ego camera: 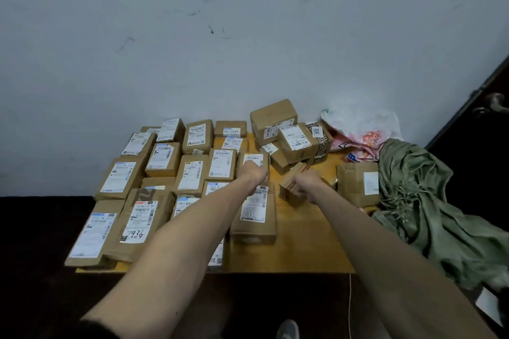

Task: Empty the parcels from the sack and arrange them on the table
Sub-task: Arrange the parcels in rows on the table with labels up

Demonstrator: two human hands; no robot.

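Observation:
Several brown cardboard parcels with white labels lie in rows on the left and middle of the yellow table (303, 250). My left hand (254, 172) rests on a labelled parcel (253, 159) in the middle row, fingers curled on its top. My right hand (304, 183) grips a small brown box (290, 192) with red print, held just above the tabletop. The green sack (429, 201) lies crumpled over the table's right edge. A loose heap of parcels (286, 135) sits at the back right, and one box (358, 184) stands beside the sack.
A white and pink plastic bag (363, 129) lies at the back right against the grey wall. A dark door with a metal handle (493, 104) is at far right. The floor in front is dark, with my shoe (287, 329) visible.

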